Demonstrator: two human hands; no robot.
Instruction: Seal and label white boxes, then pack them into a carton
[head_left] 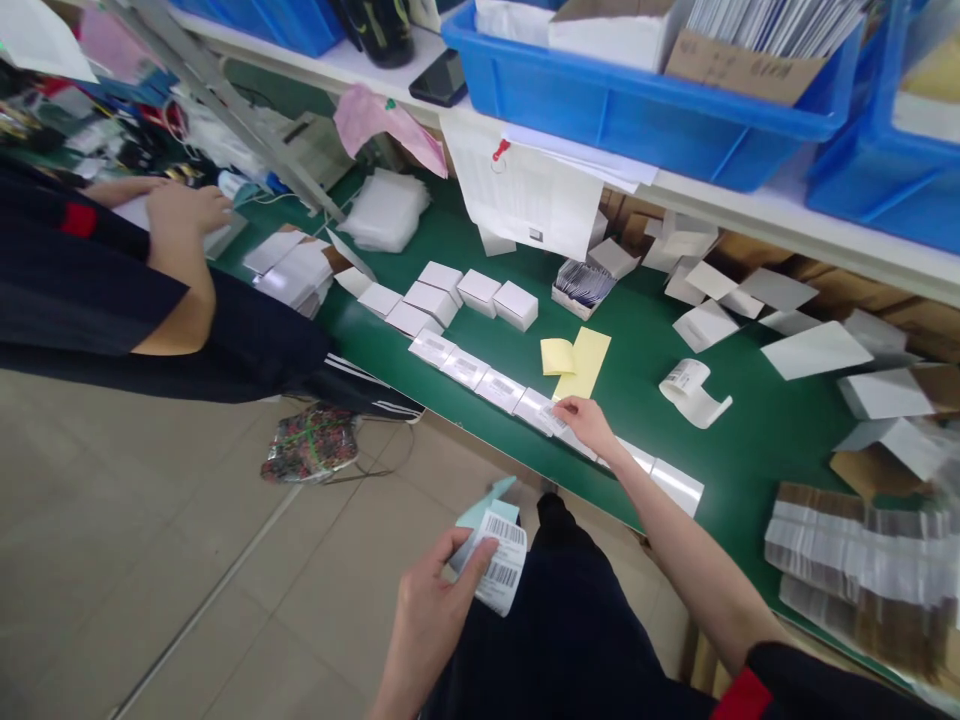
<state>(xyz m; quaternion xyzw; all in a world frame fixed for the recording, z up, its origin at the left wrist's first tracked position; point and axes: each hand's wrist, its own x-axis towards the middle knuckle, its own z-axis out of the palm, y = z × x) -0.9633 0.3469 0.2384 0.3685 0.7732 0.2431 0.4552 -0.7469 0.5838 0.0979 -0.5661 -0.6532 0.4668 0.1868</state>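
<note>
In my left hand (431, 610) is a strip of barcode labels (501, 560), pinched between thumb and fingers, with pale blue-green backing showing behind it. My right hand (589, 425) reaches over the front edge of the table, its fingers closed on a small barcode label (555, 421) against one of the flat white boxes. Those boxes lie in a row along the edge; several to the left, such as this white box (499, 390), carry a printed label. The boxes (679, 487) to the right are partly covered by my forearm or show glare.
Behind the row stand small white boxes (516, 305), yellow paper (589, 362) and a curled label roll (694, 395). Folded cartons (705, 325) crowd the back right. Blue bins (645, 105) sit on the shelf above. Another person's hand (187, 210) is at the left.
</note>
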